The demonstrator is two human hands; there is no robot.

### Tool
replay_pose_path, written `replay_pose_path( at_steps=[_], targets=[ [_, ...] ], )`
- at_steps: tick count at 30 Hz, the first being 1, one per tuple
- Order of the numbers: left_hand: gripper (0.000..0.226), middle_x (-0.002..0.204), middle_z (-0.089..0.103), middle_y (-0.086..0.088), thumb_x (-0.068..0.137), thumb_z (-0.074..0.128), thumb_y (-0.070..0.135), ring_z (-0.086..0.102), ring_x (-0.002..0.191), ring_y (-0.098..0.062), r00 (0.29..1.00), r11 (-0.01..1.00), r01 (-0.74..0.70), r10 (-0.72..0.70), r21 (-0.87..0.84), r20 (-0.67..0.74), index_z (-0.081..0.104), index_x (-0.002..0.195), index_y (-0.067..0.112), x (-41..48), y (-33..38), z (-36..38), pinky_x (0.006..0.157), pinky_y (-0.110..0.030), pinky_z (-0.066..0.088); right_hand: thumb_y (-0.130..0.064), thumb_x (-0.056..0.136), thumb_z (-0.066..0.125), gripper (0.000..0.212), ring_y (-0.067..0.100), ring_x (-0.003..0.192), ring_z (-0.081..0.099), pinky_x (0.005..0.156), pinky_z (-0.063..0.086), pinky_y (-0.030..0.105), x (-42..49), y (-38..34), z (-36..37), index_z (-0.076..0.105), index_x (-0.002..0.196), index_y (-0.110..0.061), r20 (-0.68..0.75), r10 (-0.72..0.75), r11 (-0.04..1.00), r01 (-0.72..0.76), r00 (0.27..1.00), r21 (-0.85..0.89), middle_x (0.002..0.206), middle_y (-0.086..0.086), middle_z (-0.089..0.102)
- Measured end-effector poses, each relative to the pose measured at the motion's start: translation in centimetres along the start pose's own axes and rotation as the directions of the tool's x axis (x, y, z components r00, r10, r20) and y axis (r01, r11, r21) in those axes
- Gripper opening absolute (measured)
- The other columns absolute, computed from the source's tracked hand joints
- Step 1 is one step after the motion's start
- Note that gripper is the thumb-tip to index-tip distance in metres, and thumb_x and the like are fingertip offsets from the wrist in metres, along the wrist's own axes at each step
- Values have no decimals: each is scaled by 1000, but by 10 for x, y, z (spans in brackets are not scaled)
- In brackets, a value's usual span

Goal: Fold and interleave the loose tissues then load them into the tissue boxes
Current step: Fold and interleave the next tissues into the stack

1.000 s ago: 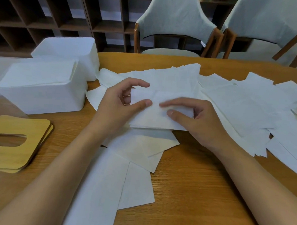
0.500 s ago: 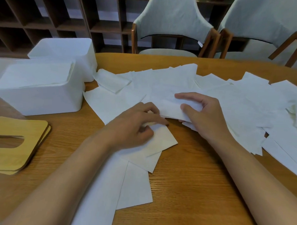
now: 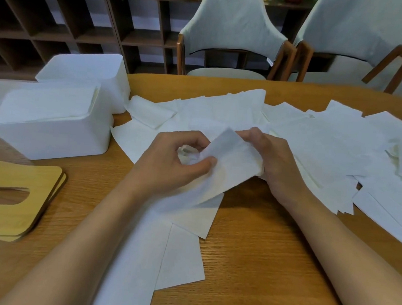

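Your left hand [image 3: 172, 160] and right hand [image 3: 273, 160] both pinching one tissue [image 3: 229, 162] in curled fingers, raised above loose tissues [image 3: 322, 139] on the bench [image 3: 260, 258], two white tissue boxes [image 3: 58, 132] far left.

Two cloth-covered chairs [image 3: 232, 36] stood behind the wooden worktop [image 3: 260, 258], with dark cubby shelving [image 3: 62, 26] along the wall.

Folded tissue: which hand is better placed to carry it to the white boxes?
Probably left: the left hand pinches the folded tissue and lies toward the white boxes; the right hand holds its far end.
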State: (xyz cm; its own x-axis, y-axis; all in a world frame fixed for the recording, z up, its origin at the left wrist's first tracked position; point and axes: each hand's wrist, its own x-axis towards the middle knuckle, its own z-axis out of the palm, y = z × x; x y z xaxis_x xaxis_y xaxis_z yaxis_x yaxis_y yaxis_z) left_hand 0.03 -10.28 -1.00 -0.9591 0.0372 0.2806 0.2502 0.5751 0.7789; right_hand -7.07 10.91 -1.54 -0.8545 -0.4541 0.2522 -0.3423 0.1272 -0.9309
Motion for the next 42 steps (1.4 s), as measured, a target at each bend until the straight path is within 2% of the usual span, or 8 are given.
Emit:
replay_pose_path(
  at_steps=[4, 7, 12, 16, 24, 31, 36, 42],
  targets=[
    [9, 89, 71, 14, 91, 77, 38, 67, 95, -10, 999, 1000, 27, -27, 2, 30, 77, 97, 32, 2, -2, -3, 78, -17, 50, -68, 89, 52, 32, 8, 79, 64, 67, 45, 17, -4, -3, 4, 71, 82, -44, 83, -59, 996, 64, 995, -56, 78, -17, 66],
    [9, 87, 71, 13, 90, 77, 38, 65, 90, -11, 997, 998, 61, -61, 0, 49, 78, 94, 30, 2, -5, -5, 75, -21, 49, -45, 94, 66, 16, 10, 89, 66, 72, 52, 25, -2, 0, 5, 76, 90, -33, -13, -36, 990, 33, 999, -136, 87, -16, 71],
    [12, 96, 75, 17, 91, 74, 41, 70, 96, -7, 990, 989, 142, -140, -51, 28, 79, 97, 32, 3, -9, -14, 79, -24, 55, -38, 90, 72, 6, 1, 93, 65, 71, 51, 14, 0, 0, 1, 74, 91, -33, -77, 45, 995, -51, 996, -86, 94, -20, 71],
    [19, 97, 77, 16, 86, 75, 45, 73, 93, -8, 981, 977, 191, -192, -95, 2, 81, 98, 32, 4, -7, -19, 77, -35, 63, -46, 83, 73, 27, -1, 101, 62, 76, 54, 16, -2, -4, 4, 68, 109, -39, 44, 52, 994, -47, 998, -95, 107, -27, 66],
    [18, 102, 76, 18, 86, 77, 42, 72, 99, -7, 980, 976, 199, -198, -90, 11, 80, 101, 33, 4, -5, -12, 81, -31, 63, -49, 88, 72, 67, -26, 124, 28, 93, 25, 0, -3, 2, 12, 34, 143, -52, 95, -24, 959, 49, 995, -278, 138, -50, 28],
    [20, 101, 72, 20, 84, 76, 47, 68, 98, -2, 984, 980, 168, -174, -109, -45, 76, 100, 36, 5, -5, -6, 72, -20, 58, -35, 94, 69, 73, -32, 123, 20, 91, 16, -11, -2, -1, 14, 24, 150, -47, 67, -48, 948, 67, 997, -311, 149, -40, 21],
    [42, 126, 59, 24, 87, 69, 55, 57, 114, 5, 990, 994, 112, -113, -15, -89, 65, 127, 41, 5, -6, -5, 85, -12, 41, -24, 97, 67, 69, -22, 132, 24, 114, 30, 15, -3, -6, 8, 27, 149, -44, 34, -100, 970, 105, 994, -219, 147, -41, 26],
    [39, 88, 53, 7, 92, 76, 36, 44, 69, -3, 979, 982, 169, -178, -87, -103, 65, 129, 41, 3, -7, -8, 60, -11, 38, -25, 96, 68, 66, -28, 126, 24, 108, 28, 5, 0, -8, 4, 32, 147, -47, 48, -53, 979, 62, 997, -194, 140, -49, 26]
  ],
)
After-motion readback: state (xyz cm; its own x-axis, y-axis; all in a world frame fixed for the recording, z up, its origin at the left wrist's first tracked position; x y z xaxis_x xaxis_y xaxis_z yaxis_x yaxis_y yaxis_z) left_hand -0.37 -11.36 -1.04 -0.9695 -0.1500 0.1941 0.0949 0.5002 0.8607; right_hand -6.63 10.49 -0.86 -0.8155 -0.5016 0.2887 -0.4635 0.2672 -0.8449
